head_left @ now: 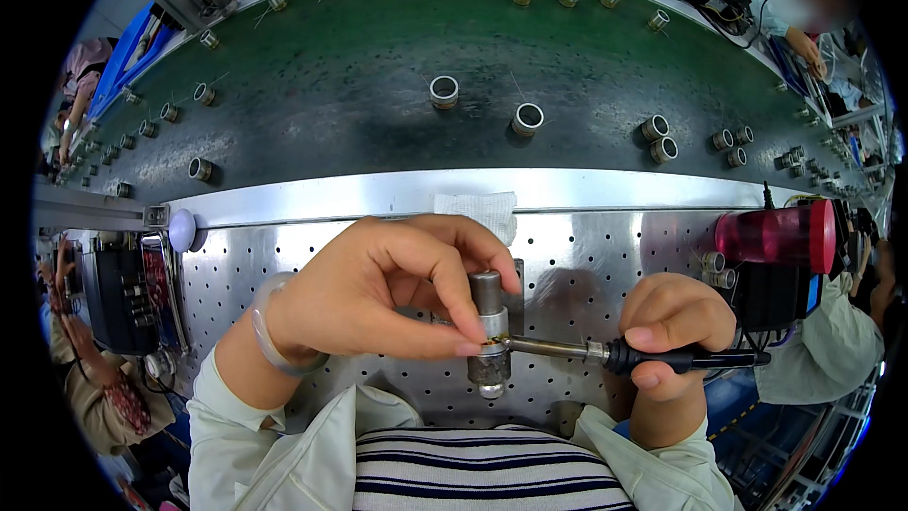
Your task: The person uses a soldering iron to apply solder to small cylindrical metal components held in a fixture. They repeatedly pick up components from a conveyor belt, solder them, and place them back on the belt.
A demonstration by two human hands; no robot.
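Note:
In front of my chest stands an upright metal cylinder assembly (490, 371) with a narrower post on top. My left hand (388, 289) reaches over from the left, thumb and forefinger pinched together against the middle of the assembly. Whatever lies between those fingertips is too small to make out. A soldering iron (558, 348) is gripped by its black handle in my right hand (679, 326). Its metal tip points left and meets the assembly's side, close beside my left fingertips.
Beyond the perforated metal bench (241, 270) runs a dark green conveyor belt (350, 47), carrying several metal rings, some with thin wires. A white cloth (480, 212) lies at the bench's far edge. To the right stands a red translucent jar (776, 235). A co-worker's hand (807, 50) shows far right.

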